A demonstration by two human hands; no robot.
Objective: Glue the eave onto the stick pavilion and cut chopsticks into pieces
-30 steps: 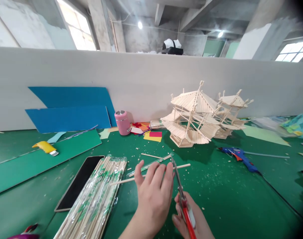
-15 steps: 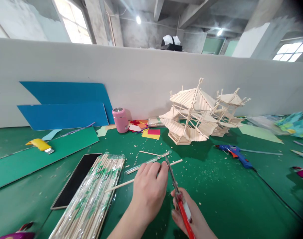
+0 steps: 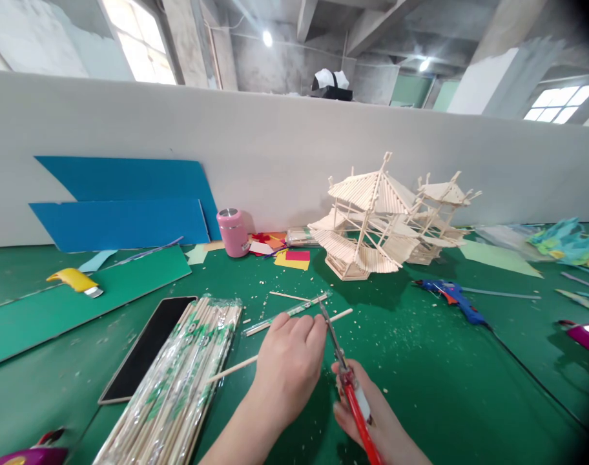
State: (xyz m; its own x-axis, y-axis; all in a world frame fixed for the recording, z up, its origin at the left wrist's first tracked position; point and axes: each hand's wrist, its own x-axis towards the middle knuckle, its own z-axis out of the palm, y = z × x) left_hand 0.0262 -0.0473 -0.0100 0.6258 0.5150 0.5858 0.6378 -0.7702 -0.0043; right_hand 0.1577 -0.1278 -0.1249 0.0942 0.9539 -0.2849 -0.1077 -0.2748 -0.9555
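the left hand [image 3: 290,358] lies knuckles-up over a stick [image 3: 234,369], its fingers drawn together and, as far as i can judge, clamped on it; the grip itself is hidden underneath. the stick slants across the green surface [image 3: 430,394], poking out on both sides of the hand, its left end reaching the edge of the pack [image 3: 178,381]. i take it the hand sits there to steady the wood near the blades [image 3: 332,336]. the right hand [image 3: 380,421] has its fingers wrapped round the handles of the red cutter [image 3: 356,411], angled so that the blades lie crosswise to the stick, just beside the left fingertips; i can't tell whether they touch it. the pack lies left, beside the phone [image 3: 142,355], probably for easy reach. the glue gun [image 3: 454,299] rests well apart on the right, its nozzle clear of both arms, and the wooden model [image 3: 372,223] stands farther back, perhaps for room.
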